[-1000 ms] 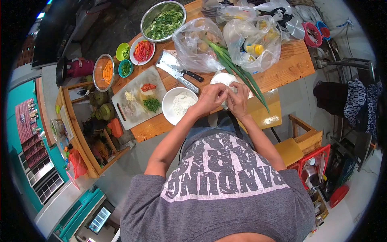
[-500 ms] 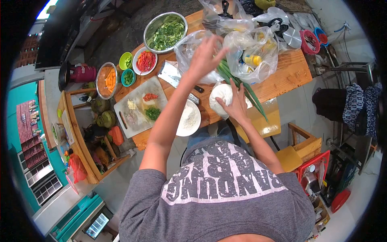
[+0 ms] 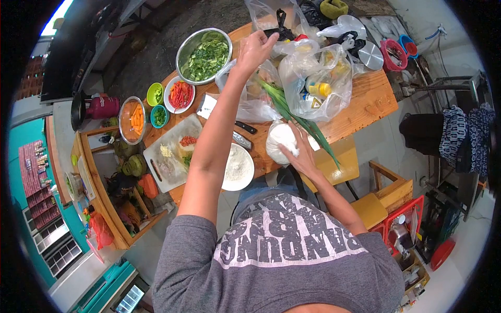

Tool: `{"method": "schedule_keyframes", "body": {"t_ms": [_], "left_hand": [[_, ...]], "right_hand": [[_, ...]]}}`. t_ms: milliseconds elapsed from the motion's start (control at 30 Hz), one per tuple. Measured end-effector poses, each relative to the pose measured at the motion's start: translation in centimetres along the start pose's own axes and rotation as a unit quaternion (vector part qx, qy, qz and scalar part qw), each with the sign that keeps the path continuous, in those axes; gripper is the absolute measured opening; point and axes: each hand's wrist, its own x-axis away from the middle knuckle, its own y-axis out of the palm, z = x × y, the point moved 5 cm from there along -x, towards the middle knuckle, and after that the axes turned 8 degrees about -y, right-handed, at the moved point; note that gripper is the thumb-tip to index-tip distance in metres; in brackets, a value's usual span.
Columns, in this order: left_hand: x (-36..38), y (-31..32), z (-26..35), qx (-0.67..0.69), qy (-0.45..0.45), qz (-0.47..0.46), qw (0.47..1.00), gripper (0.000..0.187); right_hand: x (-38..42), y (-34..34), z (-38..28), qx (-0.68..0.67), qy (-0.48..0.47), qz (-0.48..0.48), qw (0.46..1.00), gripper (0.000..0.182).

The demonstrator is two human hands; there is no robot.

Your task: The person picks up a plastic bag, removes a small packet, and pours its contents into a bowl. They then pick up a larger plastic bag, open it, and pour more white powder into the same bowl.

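Note:
My right hand (image 3: 300, 152) is wrapped around a clear plastic bag of white powder (image 3: 277, 140) at the table's front edge. Above the clear plastic bags at the back, my left hand (image 3: 254, 52) is raised with its fingers drawn together. What they hold, if anything, is hidden. A clear plastic bag (image 3: 250, 107) lies beneath my left forearm. Spring onions (image 3: 292, 115) stretch from it past my right hand. Just left of the powder bag is a white bowl of white powder (image 3: 239, 168). A black-handled knife (image 3: 245, 127) lies behind that bowl.
A cutting board (image 3: 172, 175) holds chopped ingredients. Beyond it stand a steel bowl of cut greens (image 3: 206, 58), a plate of red slices (image 3: 180, 96), small green and blue bowls, and a bowl of carrots (image 3: 136, 121). A plastic bag with bottles (image 3: 321, 96) sits at right.
My left hand has shifted back and left, and its spread fingers have drawn together. My right hand stays on the powder bag. The whole view has shifted slightly.

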Motion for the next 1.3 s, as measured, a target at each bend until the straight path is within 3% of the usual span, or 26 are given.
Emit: {"method": "schedule_keyframes", "body": {"t_ms": [67,167,267,467,633,767,833,867,900,967,1033,1100,1133,1233,1300], "left_hand": [[0.3,-0.4,0.3,-0.025,0.004,0.000,1.000,0.039],[-0.3,0.2,-0.4,0.026,0.036,0.035,0.998,0.030],[-0.1,0.3,-0.5,0.108,0.024,-0.002,0.994,0.038],[2.1,-0.9,-0.6,0.027,0.050,0.013,0.998,0.071],[2.3,0.0,-2.2,0.009,0.124,0.059,0.991,0.079],[2.7,-0.4,-2.2,-0.029,0.196,0.120,0.973,0.081],[3.1,-0.4,-2.2,0.045,0.151,0.059,0.986,0.082],[3.3,-0.3,-2.2,0.082,0.127,0.031,0.988,0.082],[3.5,-0.2,-2.1,0.100,0.126,0.022,0.987,0.081],[3.8,0.3,-1.7,0.117,0.131,0.014,0.984,0.080],[4.4,0.1,-0.8,0.107,0.144,0.021,0.984,0.082],[4.3,0.2,-0.9,0.081,0.141,0.050,0.986,0.085],[4.2,-0.1,-0.5,0.179,0.106,0.006,0.978,0.087],[4.0,-0.3,0.5,0.165,0.125,0.025,0.978,0.087],[4.2,-0.7,1.3,0.092,0.148,0.065,0.983,0.082]], "right_hand": [[-0.2,0.0,-0.8,0.053,0.000,-0.009,0.999,0.079],[-1.0,-0.2,0.2,0.018,0.027,-0.005,0.999,0.089],[-1.3,-0.3,2.4,-0.037,-0.006,-0.015,0.999,0.082],[0.7,-1.4,4.4,-0.138,-0.030,0.007,0.990,0.064],[2.3,-3.3,2.0,-0.116,-0.071,0.016,0.991,0.058],[2.6,-8.9,-2.9,-0.213,0.018,-0.013,0.977,0.055],[2.9,-11.7,-1.7,-0.259,0.150,-0.080,0.951,0.052],[2.3,-13.4,-1.5,-0.319,0.190,-0.047,0.927,0.052],[1.1,-14.7,-1.8,-0.377,0.229,-0.014,0.897,0.053],[-4.6,-17.6,-4.9,-0.465,0.176,0.006,0.868,0.055],[-11.6,-19.7,-8.0,-0.486,0.090,0.036,0.869,0.048],[-17.1,-20.5,-10.2,-0.467,0.102,0.032,0.878,0.046],[-20.1,-20.4,-9.2,-0.480,0.097,0.018,0.872,0.046],[-27.7,-19.2,-4.4,-0.448,0.085,-0.074,0.887,0.047],[-29.4,-17.7,-5.2,-0.383,0.120,-0.094,0.911,0.044]]}}
